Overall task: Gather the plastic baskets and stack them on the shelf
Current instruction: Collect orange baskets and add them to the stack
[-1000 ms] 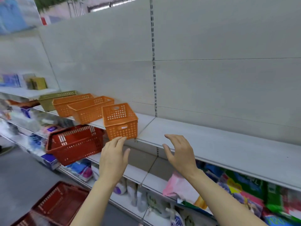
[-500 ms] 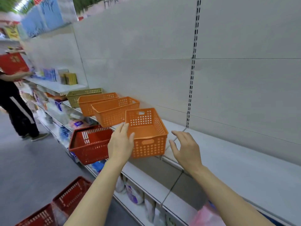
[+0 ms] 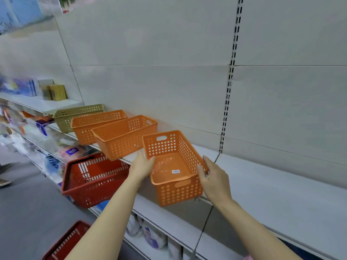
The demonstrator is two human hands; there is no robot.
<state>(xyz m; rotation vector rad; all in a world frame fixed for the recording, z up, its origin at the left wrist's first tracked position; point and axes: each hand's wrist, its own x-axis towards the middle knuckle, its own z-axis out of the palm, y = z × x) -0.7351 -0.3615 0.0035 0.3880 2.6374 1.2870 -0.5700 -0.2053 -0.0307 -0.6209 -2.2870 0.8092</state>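
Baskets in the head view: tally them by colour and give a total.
Orange baskets: 3
Olive-green baskets: 1
Red shopping baskets: 2
Total: 6

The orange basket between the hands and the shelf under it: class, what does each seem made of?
Orange basket: probably moulded plastic, with uniform colour, punched holes and a slight sheen. Shelf: likely painted metal, pale and matt; uncertain.

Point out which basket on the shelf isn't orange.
The olive-green basket at the far left end of the row; the other three beside it are orange, including the one between the hands.
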